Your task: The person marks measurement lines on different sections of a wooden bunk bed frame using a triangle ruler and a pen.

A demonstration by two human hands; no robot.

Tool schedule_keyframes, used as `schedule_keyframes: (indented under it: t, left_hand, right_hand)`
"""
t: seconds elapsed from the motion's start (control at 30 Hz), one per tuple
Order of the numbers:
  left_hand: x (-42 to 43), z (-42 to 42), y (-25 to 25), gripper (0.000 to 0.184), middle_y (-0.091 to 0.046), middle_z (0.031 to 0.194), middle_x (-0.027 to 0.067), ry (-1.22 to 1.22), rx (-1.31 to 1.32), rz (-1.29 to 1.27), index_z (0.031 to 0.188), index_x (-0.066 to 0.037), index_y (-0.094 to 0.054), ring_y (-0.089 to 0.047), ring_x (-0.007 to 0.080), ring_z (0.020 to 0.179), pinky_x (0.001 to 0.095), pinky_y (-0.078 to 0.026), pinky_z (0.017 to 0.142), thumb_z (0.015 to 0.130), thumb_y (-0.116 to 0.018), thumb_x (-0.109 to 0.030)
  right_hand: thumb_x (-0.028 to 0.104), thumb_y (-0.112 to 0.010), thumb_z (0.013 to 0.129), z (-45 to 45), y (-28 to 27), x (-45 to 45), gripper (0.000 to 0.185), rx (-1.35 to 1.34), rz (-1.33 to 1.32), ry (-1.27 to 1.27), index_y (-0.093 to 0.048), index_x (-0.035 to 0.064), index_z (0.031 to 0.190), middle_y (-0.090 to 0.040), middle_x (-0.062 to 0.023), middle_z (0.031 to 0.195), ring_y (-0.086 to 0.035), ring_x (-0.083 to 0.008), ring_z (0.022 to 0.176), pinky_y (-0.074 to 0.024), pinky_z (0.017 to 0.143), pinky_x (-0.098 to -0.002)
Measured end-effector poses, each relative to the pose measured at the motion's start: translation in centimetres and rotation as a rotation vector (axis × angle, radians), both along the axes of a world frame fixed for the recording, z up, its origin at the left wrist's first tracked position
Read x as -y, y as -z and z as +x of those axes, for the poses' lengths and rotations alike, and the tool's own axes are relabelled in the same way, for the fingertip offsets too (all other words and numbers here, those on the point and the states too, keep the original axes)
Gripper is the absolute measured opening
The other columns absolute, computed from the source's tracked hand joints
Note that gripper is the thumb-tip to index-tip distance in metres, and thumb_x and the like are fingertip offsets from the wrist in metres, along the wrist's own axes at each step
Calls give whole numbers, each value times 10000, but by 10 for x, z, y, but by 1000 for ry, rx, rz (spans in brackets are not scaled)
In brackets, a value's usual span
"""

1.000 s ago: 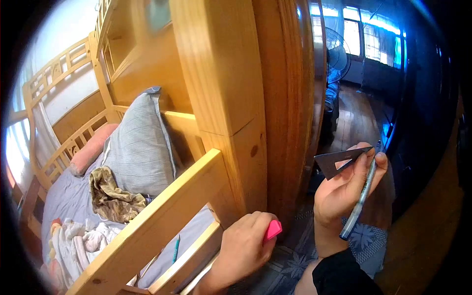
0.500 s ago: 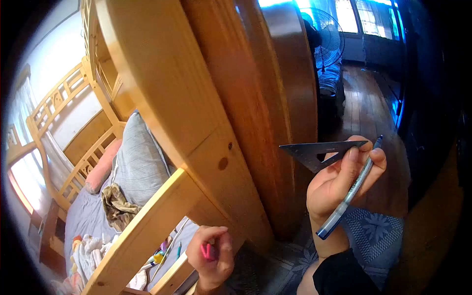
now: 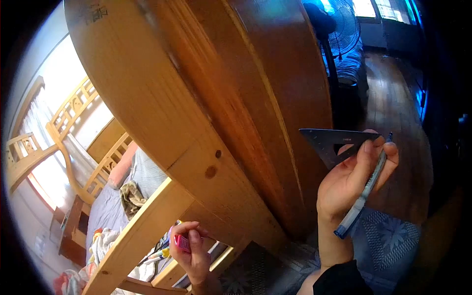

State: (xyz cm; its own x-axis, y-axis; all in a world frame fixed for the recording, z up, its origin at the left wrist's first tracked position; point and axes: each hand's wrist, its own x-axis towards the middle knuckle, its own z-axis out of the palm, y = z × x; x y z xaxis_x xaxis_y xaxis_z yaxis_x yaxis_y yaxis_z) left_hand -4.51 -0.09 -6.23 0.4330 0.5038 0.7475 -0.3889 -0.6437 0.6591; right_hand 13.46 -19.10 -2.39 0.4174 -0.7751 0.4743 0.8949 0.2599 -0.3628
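A dark triangular set square (image 3: 327, 143) with a cut-out is pinched in my right hand (image 3: 351, 179), between thumb and fingers. The same hand also holds a pen (image 3: 363, 194) with a pale barrel and blue ends, slanting down to the left. My left hand (image 3: 192, 250) is closed around a small pink object (image 3: 182, 243), partly hidden by the fingers. It is beside the yellow wooden bed rail (image 3: 142, 223), low in the view.
Behind the rail, a bed (image 3: 101, 216) bears a grey pillow (image 3: 146, 172), a camouflage cloth (image 3: 131, 199) and rumpled clothes. A wooden post (image 3: 172, 132) rises in the middle. A fan (image 3: 342, 29) stands at the back right, and a patterned mat (image 3: 388, 241) lies below.
The view has tilted and turned. My left hand has moved left and turned, showing more of its fingers around the pink object. My right hand keeps the set square and pen.
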Motion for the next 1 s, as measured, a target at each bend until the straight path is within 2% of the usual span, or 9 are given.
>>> schedule_keyframes:
  t: [0.03, 0.1, 0.23, 0.33, 0.4, 0.5, 0.6, 0.67, 1.0]
  left_hand:
    - [-1, 0, 0, 125, -548, 732, 50, -34, -14, 58, 992, -21, -549, -477, 78, 595, 189, -361, 511, 945, -531, -135]
    - [4, 2, -4, 120, -548, 721, 50, -46, 1, 38, 992, -20, -549, -475, 77, 584, 187, -358, 503, 944, -530, -129]
    - [3, 2, -8, 112, -551, 699, 53, -17, 38, 27, 992, -19, -547, -469, 79, 558, 186, -352, 484, 943, -527, -118]
    - [12, 1, -13, 107, -556, 728, 75, 0, 44, -19, 994, 4, -547, -435, 76, 586, 198, -325, 522, 938, -514, -81]
    - [9, 2, -10, 106, -556, 714, 65, -16, 50, -2, 991, -6, -546, -453, 79, 574, 193, -341, 506, 938, -522, -95]
    - [11, 2, -8, 105, -554, 701, 55, -33, 60, 21, 983, -15, -545, -472, 81, 564, 191, -358, 490, 939, -526, -109]
    - [16, -5, -11, 94, -564, 722, 68, -57, 41, -9, 970, -2, -551, -500, 97, 597, 202, -378, 512, 935, -516, -82]
    - [13, -11, -11, 82, -602, 771, 87, 40, 20, -58, 941, 19, -592, -583, 142, 710, 237, -458, 643, 881, -537, 9]
    - [-11, -59, -38, 192, -623, 765, 123, 156, -104, 90, 959, -17, -628, -618, 248, 660, 304, -476, 604, 785, -600, 59]
  right_hand:
    - [153, -561, 913, 0, 1, 1, 286, 0, 8, -9, -404, 98, 1146, -550, -71, 854, -552, -68, 593, -378, 458, -125]
    - [214, -574, 905, -3, 2, 3, 264, -18, 24, -85, -445, 82, 1093, -570, -76, 852, -607, -125, 768, -499, 657, -215]
    - [217, -573, 905, 1, 3, 8, 262, -24, 19, -96, -447, 86, 1093, -570, -74, 861, -605, -123, 779, -495, 656, -210]
    - [144, -570, 909, 4, 2, 8, 308, 22, 78, -63, -408, 99, 1167, -558, -62, 845, -548, -74, 596, -378, 468, -134]
    - [205, -562, 913, -1, 2, 10, 241, -7, 44, -71, -463, 85, 1097, -566, -67, 878, -593, -116, 776, -486, 637, -208]
    - [153, -553, 912, 0, 0, 9, 300, 3, 57, -45, -410, 83, 1167, -547, -72, 849, -534, -70, 588, -401, 481, -151]
    - [185, -536, 919, 0, -1, 9, 282, -26, 10, 9, -422, 64, 1147, -514, -53, 845, -528, -83, 677, -421, 565, -162]
    - [209, -522, 933, -5, 2, 5, 281, -79, 14, -24, -429, 54, 1149, -506, -63, 861, -538, -111, 754, -433, 607, -189]
    - [173, -496, 949, -13, -1, 1, 238, -60, -73, 173, -476, 22, 1132, -544, -144, 973, -576, -183, 839, -467, 698, -254]
